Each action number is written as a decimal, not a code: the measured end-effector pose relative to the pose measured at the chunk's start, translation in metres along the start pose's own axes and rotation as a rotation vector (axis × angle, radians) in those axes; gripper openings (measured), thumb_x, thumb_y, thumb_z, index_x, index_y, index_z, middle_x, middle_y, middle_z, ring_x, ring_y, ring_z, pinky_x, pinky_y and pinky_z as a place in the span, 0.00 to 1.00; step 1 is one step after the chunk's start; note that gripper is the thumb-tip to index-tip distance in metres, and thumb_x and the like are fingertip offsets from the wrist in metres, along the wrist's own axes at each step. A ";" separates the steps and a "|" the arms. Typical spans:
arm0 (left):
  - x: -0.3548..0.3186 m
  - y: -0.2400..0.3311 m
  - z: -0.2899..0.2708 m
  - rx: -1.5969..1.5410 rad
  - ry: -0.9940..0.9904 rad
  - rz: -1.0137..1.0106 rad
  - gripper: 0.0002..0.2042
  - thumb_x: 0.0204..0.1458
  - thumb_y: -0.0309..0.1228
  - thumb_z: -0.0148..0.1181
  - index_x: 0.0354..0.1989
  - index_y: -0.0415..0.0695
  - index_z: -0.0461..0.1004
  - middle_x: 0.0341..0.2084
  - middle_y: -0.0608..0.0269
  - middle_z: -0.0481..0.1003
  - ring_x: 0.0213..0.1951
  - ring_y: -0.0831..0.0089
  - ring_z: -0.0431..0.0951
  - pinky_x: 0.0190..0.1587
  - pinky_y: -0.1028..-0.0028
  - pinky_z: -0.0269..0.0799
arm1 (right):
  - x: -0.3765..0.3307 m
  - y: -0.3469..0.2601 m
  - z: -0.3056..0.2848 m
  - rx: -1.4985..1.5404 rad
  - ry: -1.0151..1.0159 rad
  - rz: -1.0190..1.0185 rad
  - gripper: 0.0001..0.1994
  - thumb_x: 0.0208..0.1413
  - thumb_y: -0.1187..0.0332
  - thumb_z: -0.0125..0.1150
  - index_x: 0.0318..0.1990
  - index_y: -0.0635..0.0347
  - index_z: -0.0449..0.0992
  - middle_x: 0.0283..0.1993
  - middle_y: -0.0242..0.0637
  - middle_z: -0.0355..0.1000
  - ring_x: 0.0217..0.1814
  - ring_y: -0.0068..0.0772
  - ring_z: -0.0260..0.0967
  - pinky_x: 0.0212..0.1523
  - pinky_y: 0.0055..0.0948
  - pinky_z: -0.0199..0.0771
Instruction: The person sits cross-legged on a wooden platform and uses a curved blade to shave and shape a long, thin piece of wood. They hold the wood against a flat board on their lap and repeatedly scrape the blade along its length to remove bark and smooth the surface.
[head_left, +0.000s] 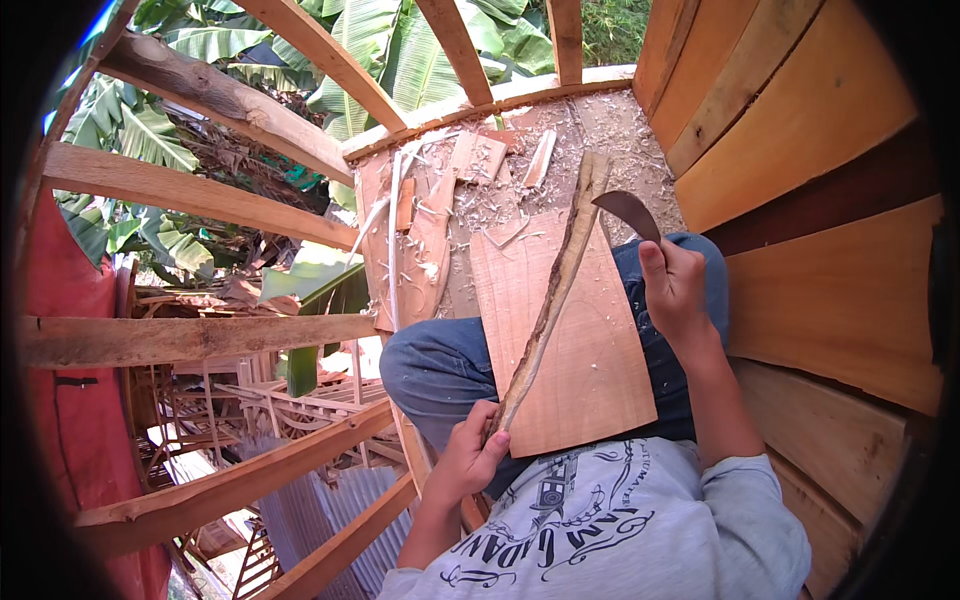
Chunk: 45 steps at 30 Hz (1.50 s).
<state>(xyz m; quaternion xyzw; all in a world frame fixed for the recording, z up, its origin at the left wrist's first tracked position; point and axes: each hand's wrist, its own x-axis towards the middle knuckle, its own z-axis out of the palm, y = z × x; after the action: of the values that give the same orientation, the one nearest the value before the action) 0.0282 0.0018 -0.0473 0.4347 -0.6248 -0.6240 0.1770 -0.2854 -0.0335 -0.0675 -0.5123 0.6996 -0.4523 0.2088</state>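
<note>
A long, rough-edged strip of wood (556, 288) slants up and to the right in front of me. My left hand (472, 446) is closed around its near end. In my right hand (676, 284) is a knife with a dark curved blade (630, 211), its handle hidden in my fist. The blade's tip is close to the strip's far end; whether it touches, I cannot tell. Under the strip, a flat wooden board (588, 372) lies across my lap, over my jeans (432, 366).
Wood shavings and offcuts (480, 157) litter the floor (625, 130) ahead. A plank wall (830, 290) rises close on my right. Slanted wooden rails (210, 341) line the left side, with gaps onto banana leaves (365, 60) and corrugated metal sheets (335, 515) beyond.
</note>
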 end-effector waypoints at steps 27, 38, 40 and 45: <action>0.024 -0.055 -0.051 -0.060 -0.079 -0.023 0.16 0.54 0.41 0.52 0.24 0.40 0.69 0.11 0.65 0.61 0.15 0.74 0.63 0.21 0.73 0.58 | -0.025 -0.048 0.074 0.045 -0.582 -0.055 0.13 0.59 0.66 0.52 0.27 0.66 0.71 0.16 0.44 0.64 0.16 0.38 0.65 0.19 0.33 0.62; 0.027 -0.046 -0.050 -0.024 -0.065 0.049 0.10 0.53 0.33 0.55 0.28 0.37 0.72 0.14 0.52 0.68 0.17 0.59 0.72 0.22 0.69 0.64 | -0.044 -0.050 0.064 0.278 -0.900 0.256 0.14 0.61 0.67 0.49 0.25 0.65 0.70 0.16 0.33 0.63 0.15 0.22 0.62 0.18 0.26 0.59; 0.025 -0.050 -0.047 -0.005 -0.029 0.056 0.09 0.51 0.32 0.57 0.30 0.38 0.74 0.13 0.54 0.70 0.17 0.61 0.74 0.22 0.70 0.66 | -0.039 -0.052 0.058 0.498 -0.714 0.531 0.16 0.63 0.65 0.47 0.24 0.64 0.69 0.15 0.30 0.63 0.15 0.19 0.60 0.17 0.23 0.58; 0.024 -0.049 -0.045 0.065 -0.023 0.086 0.10 0.43 0.33 0.66 0.29 0.41 0.76 0.09 0.63 0.66 0.11 0.71 0.68 0.17 0.75 0.61 | -0.044 -0.056 0.052 0.397 -0.901 0.474 0.19 0.66 0.61 0.42 0.23 0.61 0.66 0.13 0.28 0.60 0.13 0.14 0.56 0.14 0.17 0.54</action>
<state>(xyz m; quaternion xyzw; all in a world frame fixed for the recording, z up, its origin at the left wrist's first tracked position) 0.0658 -0.0369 -0.0938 0.4056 -0.6649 -0.6002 0.1821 -0.1994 -0.0196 -0.0534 -0.4343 0.5382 -0.2520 0.6769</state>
